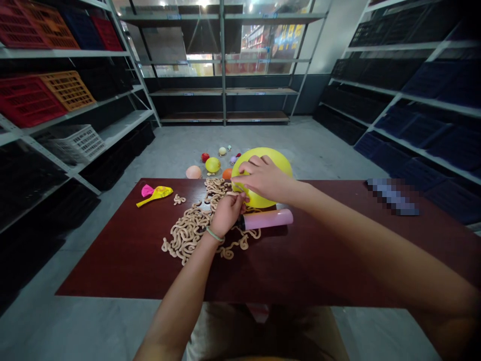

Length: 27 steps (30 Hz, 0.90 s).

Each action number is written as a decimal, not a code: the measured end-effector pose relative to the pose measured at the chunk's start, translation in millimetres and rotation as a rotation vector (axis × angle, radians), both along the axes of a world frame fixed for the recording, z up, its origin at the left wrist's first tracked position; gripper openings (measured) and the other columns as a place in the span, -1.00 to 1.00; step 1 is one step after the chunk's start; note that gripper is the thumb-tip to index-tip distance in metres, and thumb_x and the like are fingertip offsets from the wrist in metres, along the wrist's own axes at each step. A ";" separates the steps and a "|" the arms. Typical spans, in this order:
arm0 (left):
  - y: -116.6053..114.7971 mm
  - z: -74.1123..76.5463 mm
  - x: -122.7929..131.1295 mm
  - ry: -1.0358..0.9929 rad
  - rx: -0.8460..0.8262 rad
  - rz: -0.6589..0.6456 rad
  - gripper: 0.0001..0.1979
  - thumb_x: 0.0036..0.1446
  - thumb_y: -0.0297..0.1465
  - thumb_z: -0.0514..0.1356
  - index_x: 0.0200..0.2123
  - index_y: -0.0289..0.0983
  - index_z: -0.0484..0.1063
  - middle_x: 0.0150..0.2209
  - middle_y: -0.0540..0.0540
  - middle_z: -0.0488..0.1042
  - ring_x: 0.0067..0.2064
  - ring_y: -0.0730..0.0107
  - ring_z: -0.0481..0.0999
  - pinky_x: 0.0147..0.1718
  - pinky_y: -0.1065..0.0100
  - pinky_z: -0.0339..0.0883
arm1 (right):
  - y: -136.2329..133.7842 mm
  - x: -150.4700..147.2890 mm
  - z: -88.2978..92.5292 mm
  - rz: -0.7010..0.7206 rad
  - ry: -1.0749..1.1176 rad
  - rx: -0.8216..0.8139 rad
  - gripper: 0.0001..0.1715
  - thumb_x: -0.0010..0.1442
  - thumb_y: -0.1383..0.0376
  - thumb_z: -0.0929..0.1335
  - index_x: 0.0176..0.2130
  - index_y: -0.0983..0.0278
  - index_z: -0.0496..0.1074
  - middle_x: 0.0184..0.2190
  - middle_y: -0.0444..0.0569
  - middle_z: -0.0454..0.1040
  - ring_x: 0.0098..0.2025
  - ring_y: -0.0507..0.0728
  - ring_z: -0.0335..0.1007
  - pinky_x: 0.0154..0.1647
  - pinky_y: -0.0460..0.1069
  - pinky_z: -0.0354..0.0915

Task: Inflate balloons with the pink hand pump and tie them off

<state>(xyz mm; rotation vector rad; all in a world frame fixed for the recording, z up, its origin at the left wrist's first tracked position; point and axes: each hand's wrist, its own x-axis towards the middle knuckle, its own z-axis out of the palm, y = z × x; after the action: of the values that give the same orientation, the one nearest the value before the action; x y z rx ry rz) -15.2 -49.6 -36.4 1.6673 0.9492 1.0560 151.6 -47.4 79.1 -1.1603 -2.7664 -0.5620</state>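
Note:
A large inflated yellow balloon (280,168) is above the far edge of the dark red table. My right hand (261,178) lies over its near left side, fingers bent around the balloon's neck area. Just below, my left hand (229,210), with a pale green band at the wrist, is closed in a pinch near the balloon's neck; the pinched part is small and partly hidden. Under the hands a pink pump (268,219) with a black end lies on the table. A heap of tan cord (190,230) spreads beneath and left of my left hand.
Flat yellow (161,192) and pink (147,190) balloons lie on the table (112,250) at left. A blurred item (393,196) is at far right. Several small balloons, one yellow-green (213,165), are on the floor beyond. Shelves with crates (28,100) stand around.

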 end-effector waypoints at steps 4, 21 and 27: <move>0.1 0.1 -3.0 0.082 0.096 0.018 -0.53 0.33 -0.11 0.04 -0.43 -0.29 0.54 -0.57 -0.06 0.44 -0.52 0.40 0.38 -0.45 0.39 0.20 | 2.8 -5.1 -3.3 0.006 0.018 0.011 -0.65 0.35 0.22 0.23 0.02 0.10 0.50 0.02 0.05 0.43 0.00 0.27 0.11 -0.12 0.09 -0.12; 0.5 2.0 -5.1 0.200 0.256 0.065 -0.63 0.32 -0.25 0.09 -0.46 -0.25 0.54 -0.56 -0.08 0.48 -0.48 0.36 0.44 -0.38 0.36 0.23 | 11.0 -14.0 15.2 0.041 0.060 -0.258 -0.75 0.30 0.22 0.28 -0.29 0.14 0.55 -0.14 -0.01 0.46 -0.03 0.23 0.09 -0.20 0.08 -0.19; 3.5 2.2 -6.2 0.136 0.104 0.093 -0.53 0.33 -0.12 0.04 -0.44 -0.27 0.55 -0.56 -0.08 0.49 -0.50 0.38 0.43 -0.44 0.38 0.22 | 6.1 -11.0 -3.0 -0.114 0.200 -0.075 -0.67 0.37 0.29 0.15 -0.20 0.26 0.46 -0.10 0.05 0.46 -0.06 0.22 0.16 -0.19 0.07 -0.15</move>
<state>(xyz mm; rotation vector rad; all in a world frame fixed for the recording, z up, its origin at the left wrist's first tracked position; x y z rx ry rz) -21.4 -46.1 -34.1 1.8139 1.0847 1.0794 140.6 -41.3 76.1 -1.3186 -2.5850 -0.3326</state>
